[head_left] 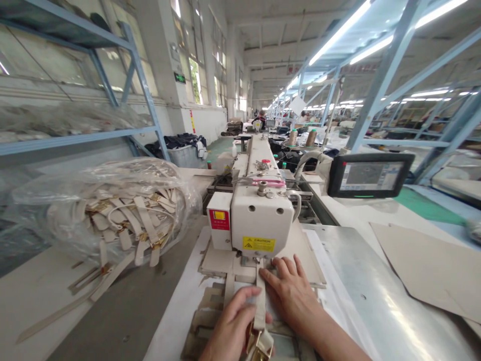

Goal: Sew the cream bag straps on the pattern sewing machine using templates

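Two bare hands sit on my remote feed at the front of a cream industrial sewing machine, with a cream strap lying under them, its upper end at the machine's foot and a brass buckle at its lower end. I see the left hand curled and gripping the strap just above the buckle, while the right hand lies spread open, fingertips pressing beside the strap. To my left, a clear plastic bag bulges with more buckled straps, a few lying loose on a pale table. To my right stand a touchscreen monitor and a steel tabletop under a beige card sheet
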### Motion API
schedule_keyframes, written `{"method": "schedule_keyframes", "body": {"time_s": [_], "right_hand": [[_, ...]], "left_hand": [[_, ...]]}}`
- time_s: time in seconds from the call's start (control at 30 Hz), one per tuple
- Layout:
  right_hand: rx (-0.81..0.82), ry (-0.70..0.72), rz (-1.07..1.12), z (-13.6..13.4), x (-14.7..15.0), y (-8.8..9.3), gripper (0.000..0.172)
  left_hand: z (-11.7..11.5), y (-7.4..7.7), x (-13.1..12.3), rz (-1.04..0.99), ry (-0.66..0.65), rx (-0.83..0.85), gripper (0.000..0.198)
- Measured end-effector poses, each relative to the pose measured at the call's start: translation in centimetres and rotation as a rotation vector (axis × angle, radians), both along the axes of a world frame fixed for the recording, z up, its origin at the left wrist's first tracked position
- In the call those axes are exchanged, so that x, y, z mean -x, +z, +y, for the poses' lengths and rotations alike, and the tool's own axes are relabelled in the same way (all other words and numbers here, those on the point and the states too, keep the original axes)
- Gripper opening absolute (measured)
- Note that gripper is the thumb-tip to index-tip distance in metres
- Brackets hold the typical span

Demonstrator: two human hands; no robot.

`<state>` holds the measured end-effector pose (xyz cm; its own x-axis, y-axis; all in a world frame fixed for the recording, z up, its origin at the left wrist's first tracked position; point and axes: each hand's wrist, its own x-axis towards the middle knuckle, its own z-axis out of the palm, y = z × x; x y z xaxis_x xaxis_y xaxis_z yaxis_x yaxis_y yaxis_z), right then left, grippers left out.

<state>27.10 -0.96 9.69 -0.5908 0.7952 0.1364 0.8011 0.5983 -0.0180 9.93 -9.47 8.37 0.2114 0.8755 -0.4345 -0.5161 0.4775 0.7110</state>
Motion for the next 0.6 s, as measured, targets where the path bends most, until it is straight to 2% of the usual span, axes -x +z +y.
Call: {"method": "schedule_keyframes", "body": {"time_s": [0.07, 0.2, 0.3, 0.47, 0.6], "right_hand": [[-0.011, -0.001, -0.008, -0.1, 0.4, 0.0, 0.043], [-0.021, 0.003, 0.009, -0.8, 0.9, -0.2, 0.04], [-0.01, -0.016, -0.011, -1.3, 0.4, -0.2, 0.042], [-0.001, -0.049, -0.058, -0.7, -0.5, 0.3, 0.047], [0.053, -0.042, -0.05, -0.2, 0.5, 0.8, 0.046]], "left_hand": [[-0.2, -0.5, 0.5, -0.01, -0.034, -0.007, 0.048], [-0.1, -1.9, 1.2, -0.017, -0.089, 0.009, 0.057], [0.0, -2.4, 1.2, -0.036, -0.189, -0.045, 0.055], [0.4, -1.8, 0.3, 0.016, -0.297, -0.258, 0.055], [1.2, -1.0, 0.5, 0.204, -0.314, -0.352, 0.06]]}}
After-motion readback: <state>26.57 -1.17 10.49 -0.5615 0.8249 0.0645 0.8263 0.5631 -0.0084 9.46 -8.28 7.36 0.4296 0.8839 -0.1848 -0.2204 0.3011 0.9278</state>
